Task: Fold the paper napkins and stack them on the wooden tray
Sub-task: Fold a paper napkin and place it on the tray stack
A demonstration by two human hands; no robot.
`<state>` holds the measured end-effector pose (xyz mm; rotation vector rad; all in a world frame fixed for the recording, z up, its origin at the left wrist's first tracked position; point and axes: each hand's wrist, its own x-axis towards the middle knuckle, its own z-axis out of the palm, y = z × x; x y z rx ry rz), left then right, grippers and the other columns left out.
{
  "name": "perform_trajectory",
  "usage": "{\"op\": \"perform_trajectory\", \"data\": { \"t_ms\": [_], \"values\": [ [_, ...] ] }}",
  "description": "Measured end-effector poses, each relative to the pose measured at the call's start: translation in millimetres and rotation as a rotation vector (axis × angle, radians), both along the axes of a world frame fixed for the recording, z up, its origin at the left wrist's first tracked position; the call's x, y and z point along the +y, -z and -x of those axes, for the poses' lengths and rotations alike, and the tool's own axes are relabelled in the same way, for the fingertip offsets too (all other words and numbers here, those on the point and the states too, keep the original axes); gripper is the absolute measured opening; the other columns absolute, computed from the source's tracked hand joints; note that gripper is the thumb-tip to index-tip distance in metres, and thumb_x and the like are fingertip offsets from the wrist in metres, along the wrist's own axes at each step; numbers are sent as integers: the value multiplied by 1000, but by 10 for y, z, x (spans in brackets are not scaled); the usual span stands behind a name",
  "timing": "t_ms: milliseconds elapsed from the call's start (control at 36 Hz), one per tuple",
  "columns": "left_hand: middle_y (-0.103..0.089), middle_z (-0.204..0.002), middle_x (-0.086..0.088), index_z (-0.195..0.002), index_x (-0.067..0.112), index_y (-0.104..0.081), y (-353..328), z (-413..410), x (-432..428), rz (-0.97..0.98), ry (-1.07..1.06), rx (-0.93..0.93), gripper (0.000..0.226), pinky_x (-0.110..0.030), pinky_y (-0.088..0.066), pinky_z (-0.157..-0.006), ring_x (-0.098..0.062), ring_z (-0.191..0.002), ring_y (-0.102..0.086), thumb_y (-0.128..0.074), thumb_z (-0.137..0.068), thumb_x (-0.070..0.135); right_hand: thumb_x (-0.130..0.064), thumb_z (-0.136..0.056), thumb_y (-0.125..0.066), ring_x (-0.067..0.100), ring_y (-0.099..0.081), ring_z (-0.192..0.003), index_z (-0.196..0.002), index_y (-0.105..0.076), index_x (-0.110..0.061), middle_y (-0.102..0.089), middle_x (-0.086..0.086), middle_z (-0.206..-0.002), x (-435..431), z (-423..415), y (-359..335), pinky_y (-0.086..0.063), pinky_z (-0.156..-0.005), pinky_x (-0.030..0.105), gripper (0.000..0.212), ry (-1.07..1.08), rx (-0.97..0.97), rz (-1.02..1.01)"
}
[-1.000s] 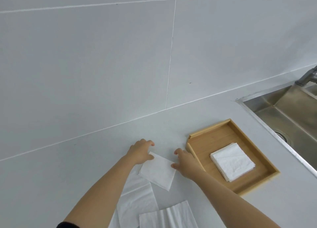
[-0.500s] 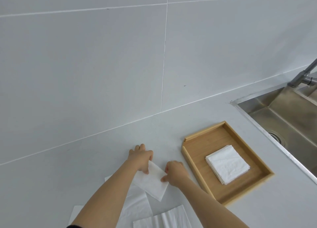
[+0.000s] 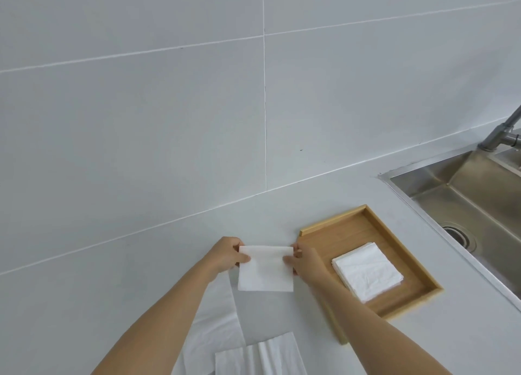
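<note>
1. Pinching the top corners, the left hand [image 3: 225, 255] and right hand [image 3: 306, 262] hold a folded napkin [image 3: 265, 268] above the worktop [image 3: 141, 276].
2. Just right, the wooden tray [image 3: 375, 222] carries a stack of folded napkins [image 3: 366, 273].
3. Unfolded napkins [image 3: 222, 332] lie below, near the forearms.

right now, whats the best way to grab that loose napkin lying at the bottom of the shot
Take the unfolded napkin by its far corners, one hand on each, coming from above and the near side. It lies flat on the counter, so it needs pinching at an edge. Both the left hand and right hand are busy holding the folded napkin, which should go on the tray first.
</note>
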<state>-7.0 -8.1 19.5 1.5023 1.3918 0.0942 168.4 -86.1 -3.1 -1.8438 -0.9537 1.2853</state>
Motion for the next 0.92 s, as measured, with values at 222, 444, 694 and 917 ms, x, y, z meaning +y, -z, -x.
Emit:
{"op": "perform_trajectory", "data": {
  "t_ms": [222,444,694,917],
  "values": [
    [-53,-99,-14,-103,15,-36,-162,-538,-236,-30,-238,-226,34,-22,-46,-61,-19,-74,-55,-59,-82,0,-10,-86,-59,24,-54,-85,-128,-39,-27,-52,14,-89,-119,-583,-339,-46,-74,32,49,-20,27,-127],
    [-51,-80,-11,-78,21,-43,-112,-1211,-488,-115,-180,-248,27,-24,-45,-63,-24,-73,-53,-56,-83,-2,1,-82,-56,20,-47,-90,-85,-57,-19,-51,5,-100,-302,-1223,-409,-40,-74,29,19,-88,-175,-104],
    [-42,-70,8,-80,16,-54,141,-1828,-737,-209,-80,-118,17,-14,-32,-54,-8,-66,-44,-63,-79,2,2,-82,-56,17,-48,-86,-91,-63,-12,-51,2,-93,-405,-1825,-148,-41,-65,24,18,-125,-358,-36],
    [-46,-79,3,-90,12,-58,369,-2033,-889,-230,-64,-15,13,-13,-32,-52,-9,-69,-44,-65,-80,6,2,-84,-51,17,-48,-87,-93,-59,-17,-51,1,-95,-439,-1999,108,-38,-60,19,23,-161,-394,39]
  ]
}}
